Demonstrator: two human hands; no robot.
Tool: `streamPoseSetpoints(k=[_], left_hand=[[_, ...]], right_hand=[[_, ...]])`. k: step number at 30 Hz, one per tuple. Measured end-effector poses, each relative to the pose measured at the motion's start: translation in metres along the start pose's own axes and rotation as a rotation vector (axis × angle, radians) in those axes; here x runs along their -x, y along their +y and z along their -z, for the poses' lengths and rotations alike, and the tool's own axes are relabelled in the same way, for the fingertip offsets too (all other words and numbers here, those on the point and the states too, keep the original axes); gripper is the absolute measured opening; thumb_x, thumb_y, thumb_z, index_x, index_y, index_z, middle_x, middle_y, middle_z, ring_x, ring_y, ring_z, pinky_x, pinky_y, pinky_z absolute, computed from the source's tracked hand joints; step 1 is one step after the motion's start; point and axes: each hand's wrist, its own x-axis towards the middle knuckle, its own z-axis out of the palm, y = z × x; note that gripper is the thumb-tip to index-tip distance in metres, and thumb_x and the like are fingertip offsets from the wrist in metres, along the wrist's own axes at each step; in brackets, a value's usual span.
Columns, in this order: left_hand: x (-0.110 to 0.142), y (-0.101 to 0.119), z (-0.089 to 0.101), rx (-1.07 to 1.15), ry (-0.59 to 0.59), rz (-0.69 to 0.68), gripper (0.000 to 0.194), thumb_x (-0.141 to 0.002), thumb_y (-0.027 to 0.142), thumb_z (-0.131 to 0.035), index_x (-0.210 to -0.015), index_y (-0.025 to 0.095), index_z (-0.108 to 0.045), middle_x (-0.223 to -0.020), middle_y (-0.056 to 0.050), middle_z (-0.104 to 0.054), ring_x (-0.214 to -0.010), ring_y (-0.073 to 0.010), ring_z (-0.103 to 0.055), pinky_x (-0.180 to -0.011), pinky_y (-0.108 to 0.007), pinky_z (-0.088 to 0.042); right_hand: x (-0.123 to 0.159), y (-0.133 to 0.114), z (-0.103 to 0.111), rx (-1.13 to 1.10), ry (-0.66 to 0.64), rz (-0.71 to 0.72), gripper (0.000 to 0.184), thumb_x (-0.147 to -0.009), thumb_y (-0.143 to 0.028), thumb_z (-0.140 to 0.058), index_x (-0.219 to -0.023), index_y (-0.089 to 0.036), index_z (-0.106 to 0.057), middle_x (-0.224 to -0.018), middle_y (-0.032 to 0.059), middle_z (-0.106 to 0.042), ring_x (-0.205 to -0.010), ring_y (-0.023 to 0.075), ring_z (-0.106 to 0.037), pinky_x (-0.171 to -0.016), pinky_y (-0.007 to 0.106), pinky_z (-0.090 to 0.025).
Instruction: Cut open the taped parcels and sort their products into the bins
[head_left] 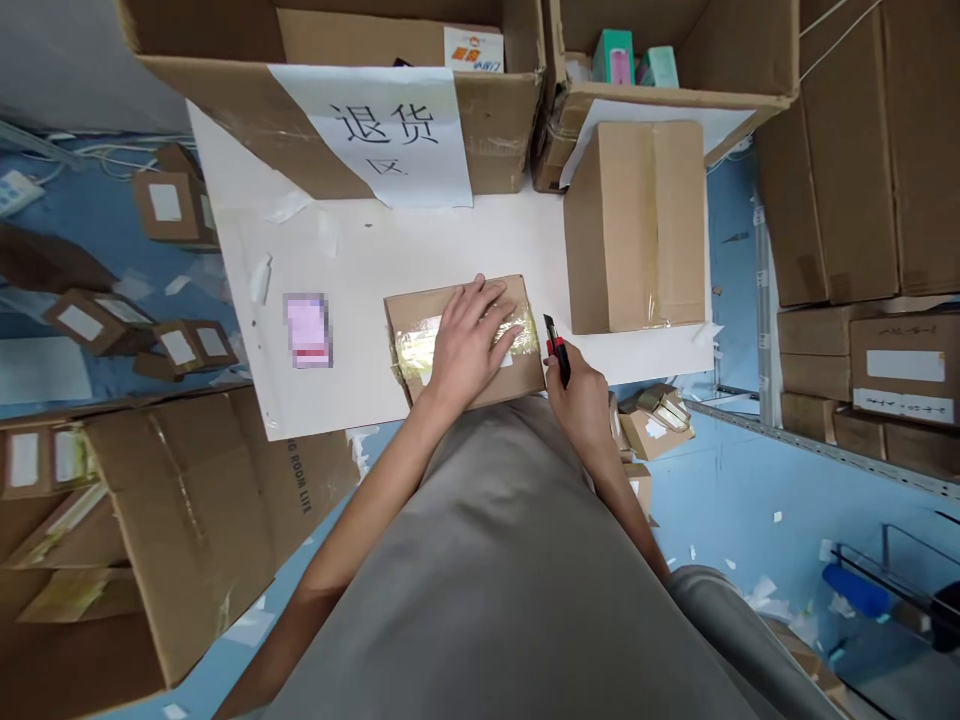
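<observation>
A small taped cardboard parcel lies at the near edge of a white table. My left hand rests flat on top of it, fingers stretched out and spread over the tape. My right hand is just right of the parcel, closed round a red and black utility knife whose blade points away from me, beside the parcel's right edge.
A taller sealed carton stands at the table's right. Two big open cartons, one with a paper sign, sit at the back. A pink slip lies left of the parcel. Boxes crowd the blue floor and shelves on both sides.
</observation>
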Motion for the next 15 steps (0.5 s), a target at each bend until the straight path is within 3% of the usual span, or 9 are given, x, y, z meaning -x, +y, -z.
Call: streamPoseSetpoints(k=[7,15], left_hand=[[0.002,-0.006,0.001,0.007,-0.008,0.003,0.041,-0.114,0.063,-0.066,-0.134,0.031,-0.081,-0.164,-0.011,-0.072,-0.173,-0.0420,-0.047,-0.148,-0.071,-0.024],[0.009,-0.001,-0.007,0.018,0.028,0.021,0.044,-0.114,0.066,-0.064,-0.136,0.032,-0.080,-0.164,-0.010,-0.072,-0.173,-0.0421,-0.047,-0.148,-0.072,-0.023]], right_hand=[[-0.010,-0.019,0.015,0.072,-0.118,0.028,0.058,-0.120,-0.030,-0.038,-0.173,-0.013,-0.054,-0.140,0.0199,-0.085,-0.118,0.0344,-0.083,-0.101,0.043,-0.063],[-0.026,-0.052,0.028,0.333,-0.266,-0.043,0.061,-0.122,-0.023,-0.036,-0.180,-0.004,-0.040,-0.126,0.0242,-0.086,-0.116,0.0327,-0.084,-0.101,0.041,-0.064]])
